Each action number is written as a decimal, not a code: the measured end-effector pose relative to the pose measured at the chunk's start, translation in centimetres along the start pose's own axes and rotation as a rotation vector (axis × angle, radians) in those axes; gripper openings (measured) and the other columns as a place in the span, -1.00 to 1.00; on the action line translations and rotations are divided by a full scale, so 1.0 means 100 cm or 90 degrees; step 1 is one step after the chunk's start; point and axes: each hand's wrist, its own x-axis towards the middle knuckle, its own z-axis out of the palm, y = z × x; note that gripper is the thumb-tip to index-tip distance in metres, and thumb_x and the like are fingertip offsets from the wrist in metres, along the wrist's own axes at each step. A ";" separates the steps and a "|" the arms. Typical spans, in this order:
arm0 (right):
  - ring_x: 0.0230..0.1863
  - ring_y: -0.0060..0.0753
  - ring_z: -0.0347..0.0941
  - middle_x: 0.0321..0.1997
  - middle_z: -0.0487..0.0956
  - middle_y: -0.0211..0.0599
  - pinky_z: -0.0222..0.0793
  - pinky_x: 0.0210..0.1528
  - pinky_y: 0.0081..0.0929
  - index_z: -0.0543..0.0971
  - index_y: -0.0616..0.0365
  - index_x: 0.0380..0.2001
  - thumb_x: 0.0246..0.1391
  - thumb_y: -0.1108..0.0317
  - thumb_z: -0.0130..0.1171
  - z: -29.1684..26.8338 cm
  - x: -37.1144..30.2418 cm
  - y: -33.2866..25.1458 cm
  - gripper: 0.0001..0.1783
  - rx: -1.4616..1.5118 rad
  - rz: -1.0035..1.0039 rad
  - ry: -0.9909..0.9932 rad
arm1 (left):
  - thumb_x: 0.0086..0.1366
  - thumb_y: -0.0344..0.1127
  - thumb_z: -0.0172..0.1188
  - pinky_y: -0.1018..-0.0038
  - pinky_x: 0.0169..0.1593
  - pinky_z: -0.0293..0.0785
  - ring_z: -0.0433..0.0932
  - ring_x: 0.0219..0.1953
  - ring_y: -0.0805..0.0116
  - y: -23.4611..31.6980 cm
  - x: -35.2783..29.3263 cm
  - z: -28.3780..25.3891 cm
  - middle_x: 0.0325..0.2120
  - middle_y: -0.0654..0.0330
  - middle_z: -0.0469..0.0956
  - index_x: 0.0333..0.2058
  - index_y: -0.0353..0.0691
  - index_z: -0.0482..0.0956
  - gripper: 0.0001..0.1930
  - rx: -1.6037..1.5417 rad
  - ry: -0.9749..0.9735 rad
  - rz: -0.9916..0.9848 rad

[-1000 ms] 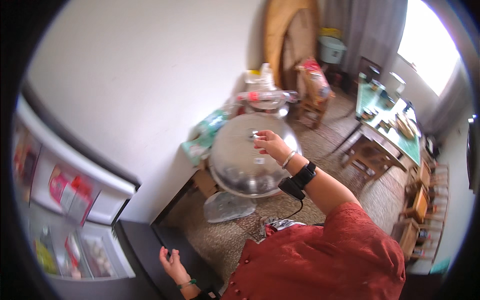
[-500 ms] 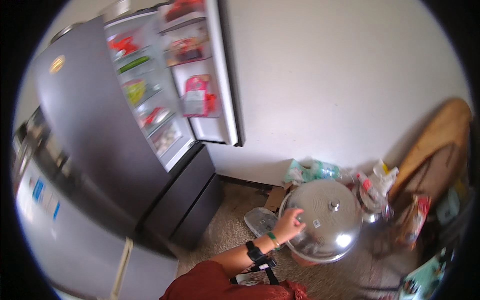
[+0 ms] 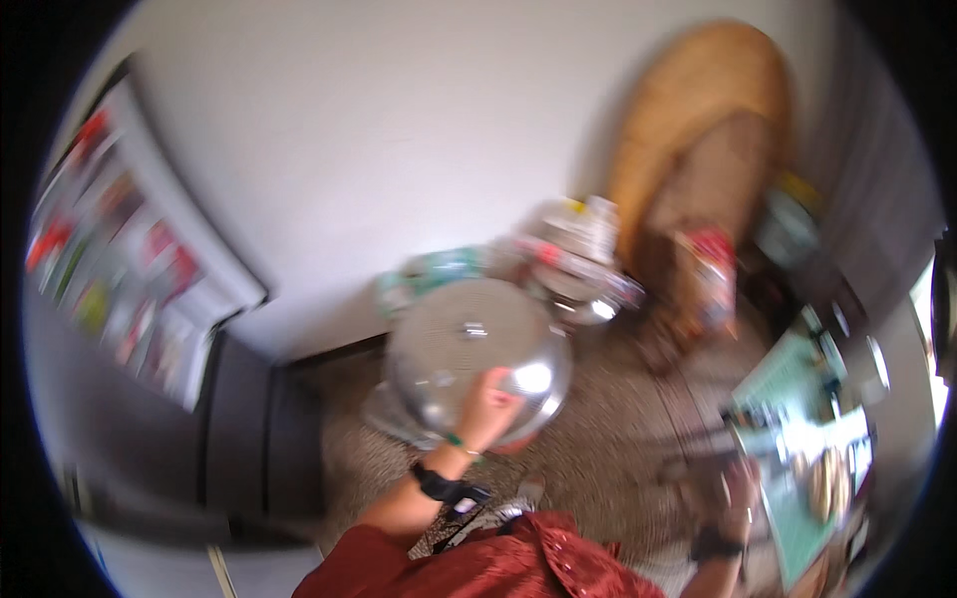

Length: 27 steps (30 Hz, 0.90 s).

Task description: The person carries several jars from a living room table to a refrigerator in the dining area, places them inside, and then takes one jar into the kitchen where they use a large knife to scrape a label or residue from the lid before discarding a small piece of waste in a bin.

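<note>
My left hand (image 3: 488, 407) is over the near side of a large round silver lid (image 3: 449, 334) with a small knob at its middle. Blur smears its fingers, which look bent; whether they touch the lid or hold anything I cannot tell. A dark strap and a green bangle circle that wrist. At the lower right, my right hand (image 3: 740, 486) is beside the edge of a pale green table (image 3: 788, 384). Motion smears its fingers too. Several pale, long things (image 3: 829, 483) lie on the table near it.
An open fridge (image 3: 234, 299) with filled door shelves stands at the left. Behind the lid are a green plastic bag (image 3: 449, 265) and another shiny pot (image 3: 588, 304). A wooden board (image 3: 648, 120) leans on the wall, near a red-topped packet (image 3: 710, 279).
My view has swung right, so the fridge and lid sit further left. My right hand and the green table have come into sight. The left hand is still over the lid.
</note>
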 end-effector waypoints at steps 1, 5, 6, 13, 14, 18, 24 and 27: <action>-0.48 -0.66 0.36 -0.42 0.46 -0.51 0.32 -0.51 -0.71 0.41 0.05 -0.12 0.10 0.42 0.09 -0.024 -0.001 -0.001 -0.75 0.006 -0.008 0.024 | 0.12 -0.43 0.22 0.59 -0.29 0.49 0.53 -0.35 0.47 -0.004 0.008 -0.006 -0.20 0.12 0.50 0.06 -0.23 0.27 -0.49 -0.032 0.004 -0.073; -0.39 -0.61 0.42 -0.30 0.45 -0.45 0.35 -0.45 -0.69 0.37 0.11 -0.07 0.05 0.39 0.18 -0.109 -0.003 0.009 -0.64 -0.033 -0.021 0.107 | 0.14 -0.52 0.18 0.60 -0.22 0.46 0.52 -0.30 0.49 0.000 0.020 0.064 -0.04 0.11 0.33 0.06 -0.35 0.26 -0.51 -0.109 -0.069 -0.032; -0.34 -0.59 0.42 -0.26 0.46 -0.43 0.36 -0.42 -0.67 0.35 0.11 -0.03 0.04 0.35 0.18 -0.086 -0.037 -0.016 -0.59 -0.054 0.009 0.178 | 0.14 -0.51 0.18 0.59 -0.22 0.46 0.51 -0.30 0.48 0.001 0.061 0.051 -0.05 0.10 0.34 0.06 -0.35 0.26 -0.51 -0.148 -0.130 -0.036; -0.28 -0.45 0.44 -0.19 0.50 -0.23 0.40 -0.24 -0.51 0.40 0.18 -0.04 -0.08 0.22 0.28 -0.145 -0.046 -0.013 -0.47 -0.299 -0.028 0.350 | 0.12 -0.49 0.21 0.58 -0.23 0.47 0.51 -0.31 0.47 0.024 0.092 0.149 -0.06 0.08 0.31 0.06 -0.30 0.27 -0.48 -0.184 -0.367 -0.005; -0.27 -0.43 0.44 -0.18 0.49 -0.22 0.40 -0.20 -0.50 0.40 0.19 -0.04 -0.10 0.21 0.29 -0.151 -0.045 -0.009 -0.46 -0.314 -0.006 0.358 | 0.12 -0.49 0.21 0.58 -0.23 0.47 0.51 -0.31 0.47 0.027 0.098 0.163 -0.06 0.08 0.31 0.06 -0.30 0.27 -0.48 -0.186 -0.381 -0.009; -0.25 -0.41 0.46 -0.15 0.48 -0.17 0.40 -0.17 -0.50 0.40 0.24 -0.04 -0.15 0.21 0.33 -0.151 -0.010 -0.016 -0.40 -0.401 0.042 0.328 | 0.09 -0.44 0.26 0.58 -0.29 0.49 0.49 -0.43 0.49 0.038 0.104 0.212 -0.10 0.08 0.33 0.04 -0.28 0.30 -0.48 -0.094 -0.428 0.073; 0.02 0.00 0.33 0.06 0.31 -0.08 0.33 0.05 -0.26 0.31 0.03 0.03 -0.24 0.42 0.31 -0.147 0.090 -0.023 -0.33 -0.666 -0.086 0.202 | 0.02 -0.26 0.29 0.43 -0.21 0.47 0.51 -0.37 0.36 0.068 0.102 0.313 -0.09 0.09 0.36 0.00 -0.22 0.36 -0.45 0.068 -0.529 0.120; 0.20 0.04 0.15 0.17 0.25 -0.09 0.16 0.20 -0.26 0.34 -0.02 0.04 -0.25 0.50 0.22 -0.136 0.152 -0.013 -0.34 -0.827 -0.213 0.077 | 0.01 -0.27 0.30 0.42 -0.14 0.47 0.52 -0.30 0.31 0.091 0.086 0.392 -0.01 0.05 0.32 0.05 -0.23 0.31 -0.40 0.198 -0.613 0.163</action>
